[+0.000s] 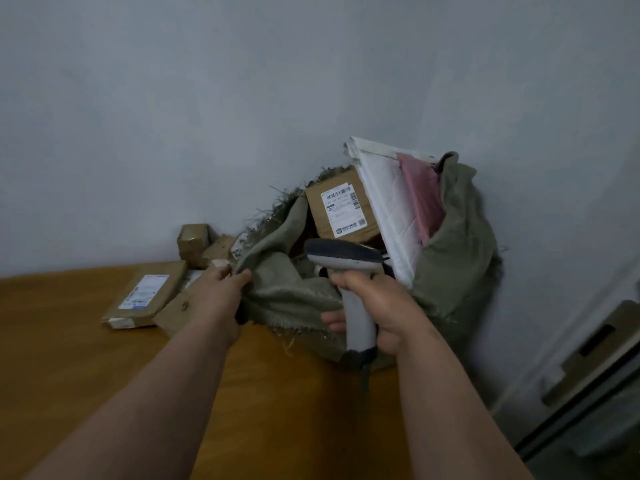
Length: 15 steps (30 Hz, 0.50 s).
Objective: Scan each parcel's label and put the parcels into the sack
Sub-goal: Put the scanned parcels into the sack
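Left hand (221,289) has its fingers curled into the near-left rim of the sack (453,271), pinching the cloth. Right hand (377,306) is wrapped tight round the scanner (349,271) handle, head pointing far-left over the sack mouth.

Sack slumps against the wall at the far right of the table (86,393), mouth facing us. Already inside: a brown box (343,209) with its label showing, and a white padded envelope (391,209) with a pink packet (422,199) against it, both sticking well up out of the top.

Risks, as I read it:
- The envelope leans out over the scanner. Tug the rim too hard and it could tip out or the sack could sag.
- The sack's near edge lies close to the table's right edge, so a pull that way may drag it off.
- Scanner cord trails under the right hand and could snag on the frayed cloth.

Still outside: a flat parcel (145,296) with a label, near-left, another brown piece touching it under the left wrist, and small taped boxes (195,244) far-left by the wall. The left forearm lies over the path to them. The sack's folded cloth partly covers its mouth.
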Motion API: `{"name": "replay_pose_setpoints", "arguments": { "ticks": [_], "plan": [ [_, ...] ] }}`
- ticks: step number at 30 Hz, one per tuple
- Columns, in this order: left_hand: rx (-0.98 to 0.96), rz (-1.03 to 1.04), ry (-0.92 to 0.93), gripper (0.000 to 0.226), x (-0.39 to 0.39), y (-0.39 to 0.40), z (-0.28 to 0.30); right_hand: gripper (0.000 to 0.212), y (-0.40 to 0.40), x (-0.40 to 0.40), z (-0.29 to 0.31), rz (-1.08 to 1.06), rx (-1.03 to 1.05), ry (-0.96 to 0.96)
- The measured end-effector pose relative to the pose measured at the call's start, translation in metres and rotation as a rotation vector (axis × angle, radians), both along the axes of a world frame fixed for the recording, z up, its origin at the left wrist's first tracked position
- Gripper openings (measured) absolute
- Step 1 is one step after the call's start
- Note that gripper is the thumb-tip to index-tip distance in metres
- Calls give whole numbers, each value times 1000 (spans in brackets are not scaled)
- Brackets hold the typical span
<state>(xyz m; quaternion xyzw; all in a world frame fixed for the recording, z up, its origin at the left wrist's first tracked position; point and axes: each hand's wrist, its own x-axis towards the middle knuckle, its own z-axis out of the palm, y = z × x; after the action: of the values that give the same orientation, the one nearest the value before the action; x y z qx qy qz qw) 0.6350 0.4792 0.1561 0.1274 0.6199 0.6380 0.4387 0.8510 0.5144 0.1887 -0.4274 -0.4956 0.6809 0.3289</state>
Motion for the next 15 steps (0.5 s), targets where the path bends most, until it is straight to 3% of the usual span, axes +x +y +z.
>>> {"name": "replay_pose_setpoints", "arguments": {
  "ticks": [4, 8, 12, 15],
  "plan": [
    [32, 48, 3, 62, -6, -17, -16, 23, 7, -18, 5, -14, 144, 40],
    [-17, 154, -11, 57, -31, -36, -30, 25, 1, -49, 11, 13, 349, 59],
    [-85, 304, -34, 44, -68, -60, -50, 28, -14, -101, 10, 148, 320, 145],
    [-129, 351, -28, 42, -98, -76, -67, 27, -26, -147, -8, 261, 250, 104]
  ]
}}
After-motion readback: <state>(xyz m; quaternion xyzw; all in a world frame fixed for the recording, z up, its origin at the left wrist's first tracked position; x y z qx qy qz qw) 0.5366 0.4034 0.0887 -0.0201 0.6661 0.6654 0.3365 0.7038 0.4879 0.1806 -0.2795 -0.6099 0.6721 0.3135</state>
